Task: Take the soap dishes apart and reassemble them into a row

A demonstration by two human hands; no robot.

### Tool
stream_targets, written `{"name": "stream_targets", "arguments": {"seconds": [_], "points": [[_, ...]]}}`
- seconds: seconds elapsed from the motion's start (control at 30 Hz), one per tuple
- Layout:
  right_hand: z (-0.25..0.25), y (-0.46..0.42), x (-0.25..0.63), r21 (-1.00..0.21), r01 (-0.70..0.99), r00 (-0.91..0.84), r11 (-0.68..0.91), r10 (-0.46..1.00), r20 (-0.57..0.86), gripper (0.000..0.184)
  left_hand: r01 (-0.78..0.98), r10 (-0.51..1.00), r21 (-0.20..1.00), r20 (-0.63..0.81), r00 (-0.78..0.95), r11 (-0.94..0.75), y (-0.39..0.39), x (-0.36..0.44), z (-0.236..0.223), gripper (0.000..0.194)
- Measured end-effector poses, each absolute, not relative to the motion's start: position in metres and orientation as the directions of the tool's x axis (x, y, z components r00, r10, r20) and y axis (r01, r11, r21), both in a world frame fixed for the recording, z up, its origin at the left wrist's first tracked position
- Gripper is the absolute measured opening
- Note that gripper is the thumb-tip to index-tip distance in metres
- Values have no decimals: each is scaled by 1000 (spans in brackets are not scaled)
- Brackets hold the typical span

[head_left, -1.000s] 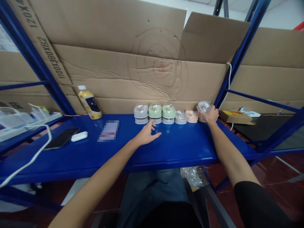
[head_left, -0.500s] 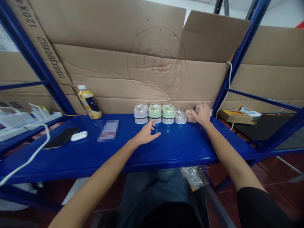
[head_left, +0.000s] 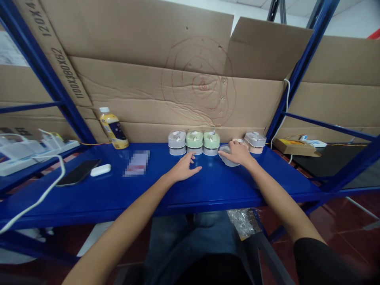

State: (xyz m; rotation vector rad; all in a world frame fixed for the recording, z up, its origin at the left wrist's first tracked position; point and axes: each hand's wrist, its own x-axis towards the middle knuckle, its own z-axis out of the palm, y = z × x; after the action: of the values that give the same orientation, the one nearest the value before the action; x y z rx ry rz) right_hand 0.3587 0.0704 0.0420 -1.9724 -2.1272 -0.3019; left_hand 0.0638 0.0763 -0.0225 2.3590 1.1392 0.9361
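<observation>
A broad stretch of the blue desk [head_left: 204, 200] runs from its front edge to my hands. My left hand [head_left: 184, 168] is loosely spread and holds nothing, thumb pointing right, before the middle of three two-high stacks [head_left: 194, 139]. My right hand [head_left: 237, 152], forearm slanting in from the lower right, grips a gray container [head_left: 229, 161], thumb at its left. The container sits tilted right of those stacks, its longer visible side slanting toward me and right. Behind my fingers shows a peach container [head_left: 241, 141], beside a gray-over-peach stack [head_left: 255, 139]; cardboard [head_left: 142, 99] walls the far edge.
</observation>
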Motion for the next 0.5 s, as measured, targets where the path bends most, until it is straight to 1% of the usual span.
{"name": "stream_targets", "arguments": {"seconds": [0.07,0.1,0.13,0.2,0.27,0.3,0.37,0.43,0.5], "points": [[44,66,355,-24,999,41,-37,977,210,85,551,790,567,412,455,-613,77,63,-23,71],[44,65,354,-23,999,52,-49,988,148,85,547,787,568,413,457,-615,77,63,-23,71],[43,65,354,-22,999,28,-26,995,96,84,542,785,570,414,460,-618,77,63,-23,73],[40,64,356,-40,993,-110,112,992,56,83,529,783,580,412,465,-619,76,62,-22,81],[37,61,356,-104,938,-325,331,943,76,86,508,782,600,407,472,-618,74,63,-21,94],[35,59,355,-153,881,-438,448,894,96,88,490,779,612,407,478,-621,73,64,-20,102],[33,55,349,-260,715,-631,649,759,161,92,440,763,639,409,501,-631,70,65,-18,116],[31,51,341,-359,535,-736,765,630,246,94,377,731,658,412,545,-652,67,66,-16,123],[30,51,336,-433,417,-755,799,570,325,94,327,697,667,413,586,-670,65,67,-14,123]]}}
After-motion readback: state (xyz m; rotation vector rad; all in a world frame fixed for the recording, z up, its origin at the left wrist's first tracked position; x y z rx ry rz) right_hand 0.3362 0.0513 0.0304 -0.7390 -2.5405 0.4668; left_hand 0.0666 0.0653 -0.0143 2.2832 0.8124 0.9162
